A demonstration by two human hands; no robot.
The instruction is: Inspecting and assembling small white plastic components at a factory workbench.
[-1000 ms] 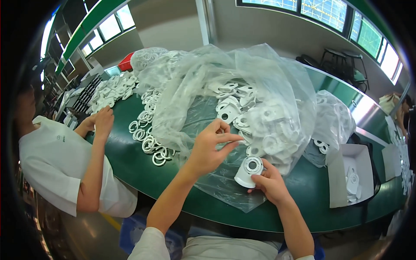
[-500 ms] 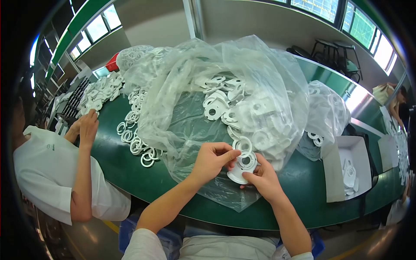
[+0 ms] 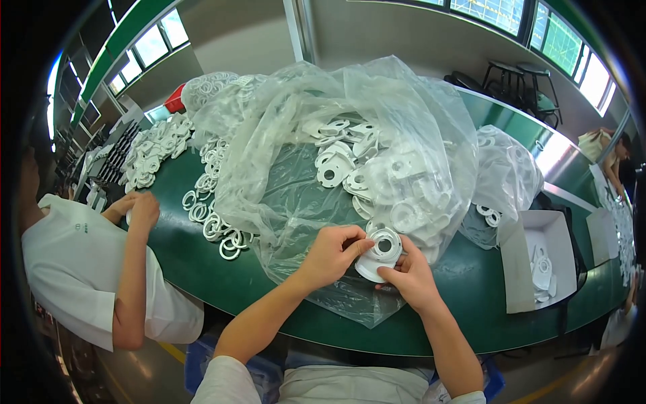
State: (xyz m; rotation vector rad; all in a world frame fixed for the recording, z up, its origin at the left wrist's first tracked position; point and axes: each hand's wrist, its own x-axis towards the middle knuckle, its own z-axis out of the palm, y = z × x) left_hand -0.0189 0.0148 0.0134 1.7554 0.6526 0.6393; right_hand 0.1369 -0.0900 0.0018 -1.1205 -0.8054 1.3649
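Plate (image 3: 369, 271), white, was held in both hands above the desk (image 3: 494, 326), inward from the middle of its near edge. Right hand (image 3: 413, 275) gripped the plate's right side, thumb on top, other fingers curled beneath. Left hand (image 3: 330, 254) pinched a white ring (image 3: 385, 233) at its left rim between thumb and fingers; the ring lay over the plate's round opening. Whether it was fully seated could not be told.

A clear bag (image 3: 259, 158) covered the desk's middle, with a pile of plates (image 3: 334, 168) inside. Loose rings (image 3: 229, 246) were scattered just left of the bag. Toward the desk's right end stood a white box (image 3: 513, 273) containing a few parts (image 3: 542, 269). At the left end, a co-worker (image 3: 81, 269) had both hands together near the desk's edge.
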